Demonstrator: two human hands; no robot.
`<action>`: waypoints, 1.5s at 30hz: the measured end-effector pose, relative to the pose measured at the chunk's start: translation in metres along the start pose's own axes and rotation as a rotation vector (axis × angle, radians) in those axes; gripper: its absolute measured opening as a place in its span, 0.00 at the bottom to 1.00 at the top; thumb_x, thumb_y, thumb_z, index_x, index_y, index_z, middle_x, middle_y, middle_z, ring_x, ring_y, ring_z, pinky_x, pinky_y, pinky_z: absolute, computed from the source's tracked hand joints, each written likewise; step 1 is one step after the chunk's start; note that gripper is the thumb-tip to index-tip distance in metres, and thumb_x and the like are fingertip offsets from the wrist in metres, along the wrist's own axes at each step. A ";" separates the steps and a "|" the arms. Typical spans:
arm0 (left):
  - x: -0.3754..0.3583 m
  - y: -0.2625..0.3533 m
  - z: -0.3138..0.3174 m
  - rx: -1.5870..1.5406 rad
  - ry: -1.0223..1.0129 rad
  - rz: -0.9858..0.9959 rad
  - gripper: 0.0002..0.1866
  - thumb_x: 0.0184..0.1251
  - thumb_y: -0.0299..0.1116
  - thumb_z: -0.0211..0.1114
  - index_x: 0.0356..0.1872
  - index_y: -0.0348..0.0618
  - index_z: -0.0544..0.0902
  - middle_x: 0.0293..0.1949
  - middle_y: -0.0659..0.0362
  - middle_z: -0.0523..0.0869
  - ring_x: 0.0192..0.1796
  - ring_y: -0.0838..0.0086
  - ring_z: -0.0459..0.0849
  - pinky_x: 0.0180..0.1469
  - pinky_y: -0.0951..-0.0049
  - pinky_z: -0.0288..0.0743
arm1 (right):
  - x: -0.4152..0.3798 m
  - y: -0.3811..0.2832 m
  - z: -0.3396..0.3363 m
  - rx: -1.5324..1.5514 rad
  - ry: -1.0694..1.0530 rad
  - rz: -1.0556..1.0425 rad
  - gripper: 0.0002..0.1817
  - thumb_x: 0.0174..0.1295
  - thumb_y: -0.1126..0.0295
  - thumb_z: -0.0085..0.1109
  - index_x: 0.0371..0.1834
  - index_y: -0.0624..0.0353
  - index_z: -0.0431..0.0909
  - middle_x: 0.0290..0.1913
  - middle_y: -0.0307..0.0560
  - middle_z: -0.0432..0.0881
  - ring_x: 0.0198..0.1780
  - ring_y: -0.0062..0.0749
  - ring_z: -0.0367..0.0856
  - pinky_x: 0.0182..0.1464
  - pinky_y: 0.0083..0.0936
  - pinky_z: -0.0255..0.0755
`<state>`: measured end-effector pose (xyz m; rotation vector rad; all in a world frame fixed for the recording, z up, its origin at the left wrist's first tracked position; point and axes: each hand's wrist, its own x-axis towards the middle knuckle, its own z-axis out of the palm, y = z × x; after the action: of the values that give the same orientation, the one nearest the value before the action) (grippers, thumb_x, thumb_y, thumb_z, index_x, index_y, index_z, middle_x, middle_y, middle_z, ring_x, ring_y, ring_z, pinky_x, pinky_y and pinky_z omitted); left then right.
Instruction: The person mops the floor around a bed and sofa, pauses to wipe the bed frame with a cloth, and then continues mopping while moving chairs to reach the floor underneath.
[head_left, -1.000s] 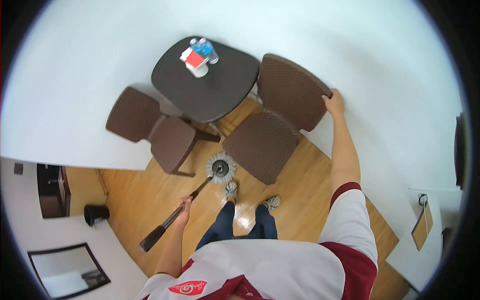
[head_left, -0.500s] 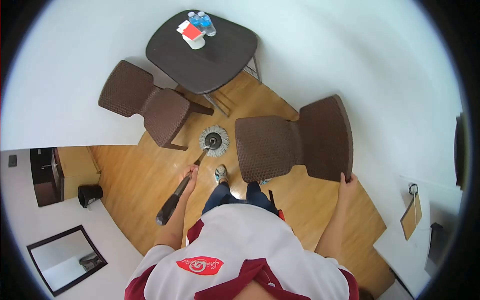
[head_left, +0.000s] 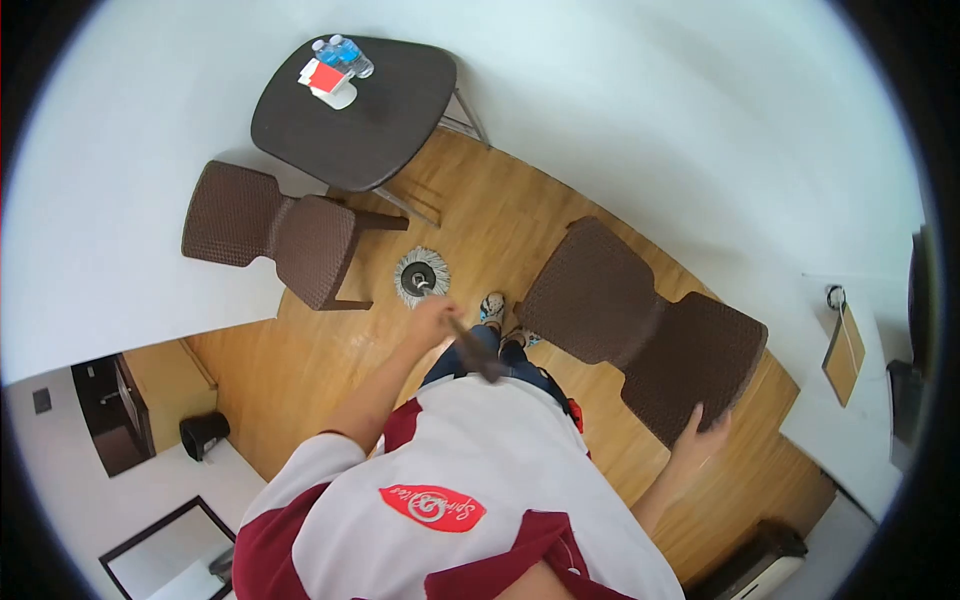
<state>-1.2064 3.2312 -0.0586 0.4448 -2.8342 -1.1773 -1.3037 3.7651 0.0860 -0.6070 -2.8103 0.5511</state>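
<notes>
My left hand [head_left: 435, 322] is wrapped around the dark handle of a spin mop [head_left: 418, 280]. The handle points back toward my shirt, and the round head with grey-white strands rests on the wood floor ahead of my feet. On the other side, my right hand [head_left: 700, 438] grips the top edge of a brown woven-pattern chair's backrest [head_left: 690, 365], its thumb showing against the edge. That chair stands at my right, with its seat [head_left: 592, 290] toward the far wall.
A second brown chair [head_left: 315, 240] stands ahead to the left. Behind it, a dark table [head_left: 390, 110] holds two water bottles [head_left: 345, 57] and a red-and-white box [head_left: 325, 80]. At the left are a black bin [head_left: 204, 435] and a framed mirror [head_left: 170, 550]; a white counter [head_left: 845, 430] is at the right.
The chair in my right hand has turned, its backrest swinging toward me and to the right. My left hand has moved right and forward, with the mop handle swung toward my body.
</notes>
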 end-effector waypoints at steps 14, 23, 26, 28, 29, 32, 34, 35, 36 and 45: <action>0.065 0.112 0.128 0.292 -0.703 0.502 0.09 0.50 0.42 0.70 0.32 0.53 0.86 0.35 0.57 0.88 0.46 0.58 0.85 0.47 0.52 0.74 | -0.021 -0.162 -0.052 0.901 -1.201 -0.455 0.10 0.57 0.68 0.66 0.23 0.62 0.84 0.16 0.38 0.77 0.20 0.19 0.73 0.49 0.28 0.74; 0.139 0.139 0.171 0.132 -0.526 0.569 0.07 0.47 0.34 0.69 0.30 0.52 0.83 0.35 0.59 0.85 0.47 0.60 0.82 0.47 0.55 0.70 | -0.030 -0.151 -0.026 0.958 -0.488 -0.094 0.14 0.72 0.73 0.54 0.26 0.64 0.78 0.18 0.34 0.73 0.16 0.10 0.62 0.21 0.15 0.61; 0.158 0.110 0.142 0.156 -0.555 0.514 0.10 0.50 0.36 0.71 0.33 0.50 0.82 0.38 0.57 0.85 0.46 0.57 0.82 0.46 0.53 0.72 | -0.044 -0.178 0.009 0.909 -0.513 -0.106 0.06 0.67 0.77 0.60 0.30 0.65 0.80 0.18 0.36 0.75 0.18 0.12 0.68 0.21 0.16 0.61; 0.175 0.066 0.117 0.142 -0.531 0.471 0.12 0.54 0.37 0.72 0.37 0.47 0.82 0.41 0.54 0.86 0.47 0.54 0.83 0.48 0.52 0.74 | -0.049 -0.225 0.034 0.742 -0.496 -0.208 0.02 0.60 0.79 0.64 0.35 0.65 0.82 0.25 0.42 0.81 0.27 0.24 0.80 0.30 0.22 0.71; 0.183 0.036 0.108 0.112 -0.500 0.446 0.12 0.56 0.38 0.72 0.39 0.45 0.83 0.42 0.52 0.86 0.49 0.52 0.83 0.51 0.52 0.75 | -0.047 -0.245 0.060 0.784 -0.444 -0.291 0.07 0.56 0.78 0.67 0.38 0.64 0.82 0.29 0.46 0.82 0.31 0.32 0.82 0.34 0.27 0.73; 0.220 -0.010 0.042 0.079 -0.612 0.314 0.25 0.59 0.37 0.72 0.57 0.42 0.79 0.56 0.47 0.83 0.60 0.50 0.79 0.62 0.56 0.73 | -0.055 -0.280 0.139 0.689 -0.501 -0.322 0.17 0.53 0.73 0.68 0.47 0.58 0.82 0.42 0.53 0.83 0.45 0.53 0.83 0.48 0.41 0.77; 0.246 -0.049 0.001 0.229 -0.625 0.268 0.32 0.59 0.37 0.72 0.65 0.42 0.74 0.61 0.46 0.79 0.63 0.50 0.77 0.64 0.58 0.72 | -0.066 -0.307 0.214 0.493 -0.645 -0.309 0.17 0.56 0.70 0.64 0.51 0.56 0.83 0.43 0.55 0.86 0.47 0.53 0.84 0.51 0.42 0.77; 0.259 -0.058 -0.020 0.295 -0.675 0.210 0.33 0.59 0.37 0.73 0.66 0.41 0.72 0.61 0.46 0.79 0.63 0.50 0.77 0.63 0.58 0.73 | -0.065 -0.329 0.251 0.429 -0.902 -0.257 0.17 0.55 0.71 0.62 0.50 0.55 0.83 0.45 0.55 0.85 0.48 0.53 0.84 0.50 0.43 0.78; 0.269 -0.069 -0.033 0.350 -0.689 0.194 0.33 0.60 0.37 0.73 0.66 0.41 0.71 0.62 0.46 0.78 0.64 0.50 0.77 0.63 0.58 0.73 | -0.062 -0.351 0.288 0.363 -1.161 -0.215 0.17 0.55 0.71 0.60 0.50 0.54 0.83 0.46 0.56 0.85 0.48 0.52 0.85 0.49 0.44 0.78; 0.340 -0.122 0.041 0.659 -0.764 0.418 0.40 0.55 0.49 0.75 0.66 0.43 0.71 0.66 0.47 0.75 0.69 0.53 0.72 0.66 0.54 0.70 | -0.070 -0.306 0.387 0.385 -0.816 -0.089 0.18 0.53 0.65 0.64 0.49 0.45 0.87 0.41 0.51 0.88 0.45 0.50 0.86 0.47 0.45 0.78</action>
<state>-1.5077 3.0830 -0.1971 -0.7390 -3.6289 -0.3338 -1.4580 3.3544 -0.1509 -0.1883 -3.2492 1.5704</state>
